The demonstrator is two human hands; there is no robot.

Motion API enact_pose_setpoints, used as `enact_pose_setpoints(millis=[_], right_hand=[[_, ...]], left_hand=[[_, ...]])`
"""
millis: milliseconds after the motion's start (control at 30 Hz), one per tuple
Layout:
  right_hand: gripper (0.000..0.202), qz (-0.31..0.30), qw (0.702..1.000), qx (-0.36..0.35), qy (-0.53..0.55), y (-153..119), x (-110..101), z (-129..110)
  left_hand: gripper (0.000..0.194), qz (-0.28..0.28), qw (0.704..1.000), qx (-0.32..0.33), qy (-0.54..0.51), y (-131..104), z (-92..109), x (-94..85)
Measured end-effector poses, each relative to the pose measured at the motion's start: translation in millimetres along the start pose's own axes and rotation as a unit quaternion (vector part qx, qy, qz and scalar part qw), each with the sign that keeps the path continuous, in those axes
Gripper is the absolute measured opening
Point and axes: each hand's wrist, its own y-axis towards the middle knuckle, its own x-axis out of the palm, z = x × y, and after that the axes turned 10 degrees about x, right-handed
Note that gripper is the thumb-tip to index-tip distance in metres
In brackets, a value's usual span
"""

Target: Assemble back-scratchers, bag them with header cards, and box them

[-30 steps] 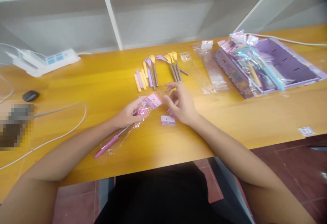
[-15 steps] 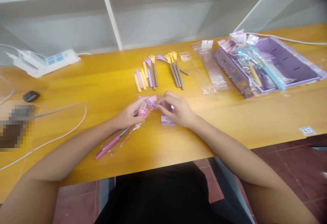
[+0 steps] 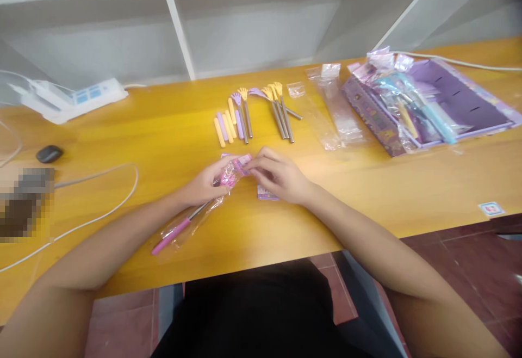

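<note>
My left hand (image 3: 206,185) is closed around the head end of a pink back scratcher (image 3: 171,236) in a clear plastic bag (image 3: 220,201). The scratcher slants down to the left, its pink handle close to the table's front edge. At the bag's upper end is a small pink-and-purple printed card (image 3: 243,163). My right hand (image 3: 283,176) pinches the right edge of this card; its fingertips partly hide it. Another printed card (image 3: 267,193) lies on the table just below my right hand. A bit of a further card shows behind my left fingers.
Beyond my hands lie several yellow and purple handles (image 3: 225,127) and metal-rod scratcher pieces (image 3: 281,116) with hand-shaped heads. Clear bags (image 3: 342,118) lie right of them, beside a purple box (image 3: 468,116) of bagged scratchers. A power strip (image 3: 89,94), cable and black mouse-like object (image 3: 49,154) are left.
My right hand has shifted slightly left, and its fingers have closed in on the printed card. The card has tipped a little lower. My left hand has hardly moved.
</note>
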Motion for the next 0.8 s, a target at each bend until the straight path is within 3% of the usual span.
enact_pose_setpoints(millis=[100,200,333,567,667,800], right_hand=[[0.013,0.005,0.997,0.069,0.022,-3.3,4.7,4.7],[0.027,0.013,0.991,0.129,0.037,-4.1,7.0,6.6],[0.018,0.006,0.993,0.114,-0.018,0.5,3.6,4.1],[0.023,-0.004,0.993,0.109,-0.035,2.7,2.9,5.4],[0.018,0.003,0.992,0.125,-0.008,0.0,4.7,4.9],[0.028,0.0,0.986,0.156,0.063,-3.1,7.1,4.6]], left_hand=[[0.076,0.009,1.0,0.003,0.006,-1.0,-2.9,-0.4],[0.076,0.02,1.0,-0.002,0.021,-1.9,-3.3,-0.4],[0.077,0.015,0.999,-0.001,0.029,-1.7,-0.7,0.5],[0.079,0.003,1.0,0.015,0.02,-1.5,-3.4,3.0],[0.078,0.032,0.999,0.02,-0.006,-0.3,-4.9,3.9],[0.073,0.087,0.995,0.027,-0.051,3.7,-6.6,5.2]])
